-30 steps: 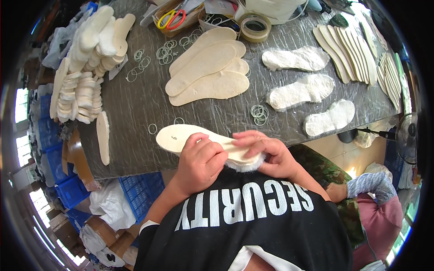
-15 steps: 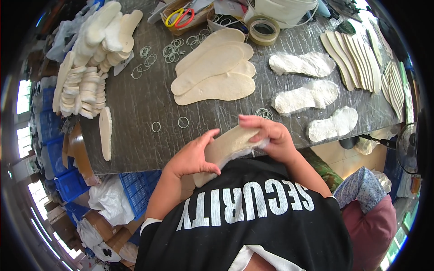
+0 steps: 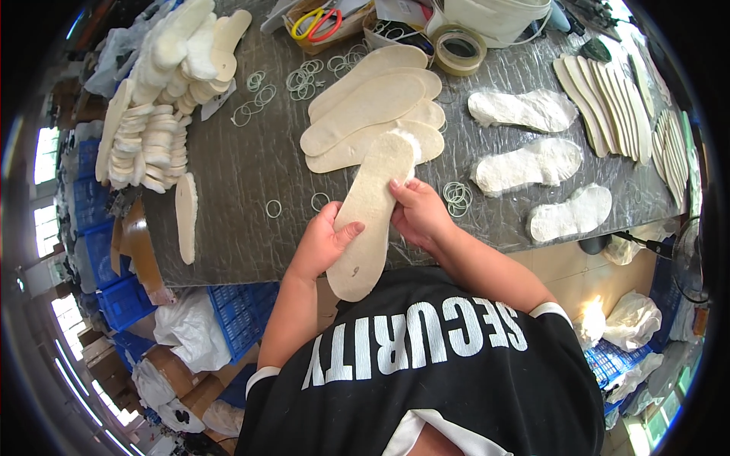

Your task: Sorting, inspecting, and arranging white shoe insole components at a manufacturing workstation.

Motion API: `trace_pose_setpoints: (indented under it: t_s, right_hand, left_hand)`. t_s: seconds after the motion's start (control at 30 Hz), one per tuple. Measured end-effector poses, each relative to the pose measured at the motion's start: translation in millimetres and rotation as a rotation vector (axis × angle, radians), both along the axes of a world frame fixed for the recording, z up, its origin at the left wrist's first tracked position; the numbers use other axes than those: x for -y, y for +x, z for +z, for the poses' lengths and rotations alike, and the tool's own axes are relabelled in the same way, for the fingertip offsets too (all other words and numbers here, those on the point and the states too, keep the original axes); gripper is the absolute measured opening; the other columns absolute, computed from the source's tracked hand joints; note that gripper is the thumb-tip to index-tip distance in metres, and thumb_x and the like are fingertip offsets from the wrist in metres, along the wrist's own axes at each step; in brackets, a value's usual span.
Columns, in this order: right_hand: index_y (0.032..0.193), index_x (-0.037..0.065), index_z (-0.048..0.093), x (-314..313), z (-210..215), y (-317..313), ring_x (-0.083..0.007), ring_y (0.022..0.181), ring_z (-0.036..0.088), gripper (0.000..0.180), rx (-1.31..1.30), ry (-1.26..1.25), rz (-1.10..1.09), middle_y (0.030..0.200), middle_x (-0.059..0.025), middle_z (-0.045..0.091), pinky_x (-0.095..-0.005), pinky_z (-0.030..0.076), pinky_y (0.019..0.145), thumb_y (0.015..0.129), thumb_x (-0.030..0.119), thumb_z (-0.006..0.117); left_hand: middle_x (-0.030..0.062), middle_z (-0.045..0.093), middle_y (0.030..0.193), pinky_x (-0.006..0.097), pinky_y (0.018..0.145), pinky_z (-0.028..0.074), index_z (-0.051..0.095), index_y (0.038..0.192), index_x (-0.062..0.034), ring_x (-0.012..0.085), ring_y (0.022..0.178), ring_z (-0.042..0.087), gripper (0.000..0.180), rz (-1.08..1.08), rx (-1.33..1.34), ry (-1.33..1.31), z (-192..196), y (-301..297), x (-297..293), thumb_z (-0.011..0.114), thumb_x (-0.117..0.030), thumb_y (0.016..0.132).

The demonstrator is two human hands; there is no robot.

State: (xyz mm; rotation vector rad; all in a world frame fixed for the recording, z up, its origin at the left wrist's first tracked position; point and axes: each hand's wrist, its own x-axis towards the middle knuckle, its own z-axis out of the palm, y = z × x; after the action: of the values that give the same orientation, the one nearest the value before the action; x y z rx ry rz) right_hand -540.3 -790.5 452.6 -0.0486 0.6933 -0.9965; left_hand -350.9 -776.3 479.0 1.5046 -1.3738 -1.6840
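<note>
Between my two hands is a beige insole, its flat felt side facing up and white fluff showing along its upper right edge. My left hand grips the left edge with the thumb lying on top. From the other side, my right hand pinches the right edge, thumb on the surface. The insole's far end overlaps a group of flat beige insoles on the table. Loose pale rings lie just right of my right hand, and a single ring is close to my left fingers.
Stacked fluffy insoles stand at the left, with one insole apart near the edge. White fluffy pieces lie at the right beside rows of flat insoles. Scissors, a tape roll and a white container sit at the back.
The insole has turned from tilted on its side to flat side up, pointing away from me. Both hands have shifted their hold along its edges. A person's knee at the right has left the view.
</note>
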Motion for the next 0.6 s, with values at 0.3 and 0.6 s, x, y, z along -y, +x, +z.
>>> trace_pose_setpoints:
  t_s: [0.3, 0.6]
  right_hand:
    - [0.114, -0.003, 0.053, 1.7, 8.1, 6.7, -0.0187, 0.096, 0.061, 0.023, -0.109, -0.201, 0.046, 0.107, -0.0115, 0.062, -0.0337, 0.048, 0.087, 0.095, 0.009, 0.048]
    - [0.126, -0.004, 0.043, 11.6, 15.1, 0.1, -0.0157, 0.097, 0.059, 0.036, -0.212, -0.367, 0.028, 0.11, -0.0117, 0.062, -0.029, 0.047, 0.086, 0.093, 0.007, 0.051]
  left_hand:
    - [0.0073, 0.066, 0.092, 0.027, 0.074, 0.049, 0.056, 0.103, 0.0038, 0.0113, 0.082, 0.06, 0.043, 0.055, -0.035, -0.103, -4.1, -2.1, 11.3, 0.067, -0.034, 0.085]
    - [0.0067, 0.064, 0.103, 0.027, 0.082, 0.047, 0.056, 0.113, 0.0, 0.0133, 0.09, 0.059, 0.036, 0.084, -0.297, -0.122, 17.1, -23.6, 53.4, 0.065, -0.024, 0.088]
